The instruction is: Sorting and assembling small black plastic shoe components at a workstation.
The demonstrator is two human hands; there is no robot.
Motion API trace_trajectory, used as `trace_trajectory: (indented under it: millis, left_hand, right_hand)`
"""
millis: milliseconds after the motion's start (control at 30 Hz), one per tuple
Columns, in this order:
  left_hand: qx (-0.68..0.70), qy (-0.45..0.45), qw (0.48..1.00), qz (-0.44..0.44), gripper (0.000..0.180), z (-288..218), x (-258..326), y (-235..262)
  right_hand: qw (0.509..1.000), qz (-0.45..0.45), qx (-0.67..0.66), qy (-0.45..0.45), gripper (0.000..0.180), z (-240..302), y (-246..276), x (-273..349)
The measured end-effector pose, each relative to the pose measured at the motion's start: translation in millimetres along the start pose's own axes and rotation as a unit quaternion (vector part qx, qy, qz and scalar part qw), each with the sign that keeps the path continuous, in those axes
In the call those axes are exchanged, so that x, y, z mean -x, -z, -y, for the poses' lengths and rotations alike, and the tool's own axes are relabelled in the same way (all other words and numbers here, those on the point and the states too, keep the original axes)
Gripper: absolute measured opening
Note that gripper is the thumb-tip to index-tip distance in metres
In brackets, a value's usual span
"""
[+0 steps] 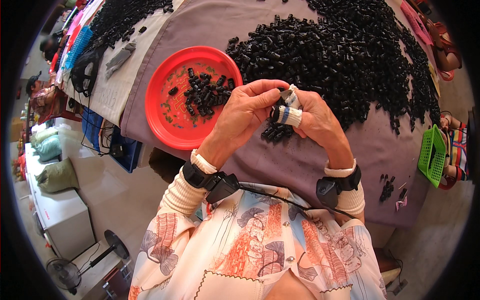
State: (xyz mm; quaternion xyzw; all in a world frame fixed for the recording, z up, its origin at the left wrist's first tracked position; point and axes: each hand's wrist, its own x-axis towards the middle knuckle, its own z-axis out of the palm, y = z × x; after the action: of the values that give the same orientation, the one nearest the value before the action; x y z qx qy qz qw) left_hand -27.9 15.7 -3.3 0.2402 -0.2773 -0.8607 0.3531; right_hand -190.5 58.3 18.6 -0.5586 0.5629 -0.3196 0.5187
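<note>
My left hand point(244, 106) is closed in a pinch, with a small black plastic part point(274, 114) at its fingertips. Close against it, my right hand point(320, 120) is also closed, its thumb and forefinger wrapped in white cloth finger covers point(291, 116), one with a blue stripe. Between the fingers of the right hand shows a small grey blade-like piece point(285, 93), partly hidden. Just left of my hands, a red round tray point(162, 117) holds a loose heap of black parts point(205, 95). Both hands are above the near edge of a large pile of similar parts point(320, 60).
A mauve cloth point(240, 157) covers the table. A few black parts point(387, 189) lie near its right corner, by a green basket point(431, 155). Another pile point(117, 22) covers the far-left table. Other people point(452, 145) sit at the sides. A fan point(64, 275) stands lower left.
</note>
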Motion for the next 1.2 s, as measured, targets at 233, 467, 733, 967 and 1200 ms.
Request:
trace_trajectory:
  millis: [233,467,733,967,1200]
  left_hand:
    - [0.003,0.007,1.0,0.012,0.023,1,0,1]
    - [0.002,-0.036,0.999,0.0,0.022,6,0,-1]
    - [-0.038,-0.068,0.997,-0.01,0.02,10,-1,-3]
    - [-0.076,-0.095,0.992,-0.022,0.02,9,0,-6]
    - [-0.01,-0.055,0.998,-0.013,0.021,1,2,-5]
  right_hand:
    - [1.0,0.0,0.006,0.014,0.018,-5,1,1]
    - [0.999,0.003,-0.032,-0.019,0.023,4,-3,1]
    - [0.998,-0.014,-0.053,-0.009,0.027,-1,-8,0]
    - [0.996,-0.012,-0.083,-0.012,0.028,0,-9,1]
    - [0.998,0.015,-0.055,0.021,0.025,6,-3,1]
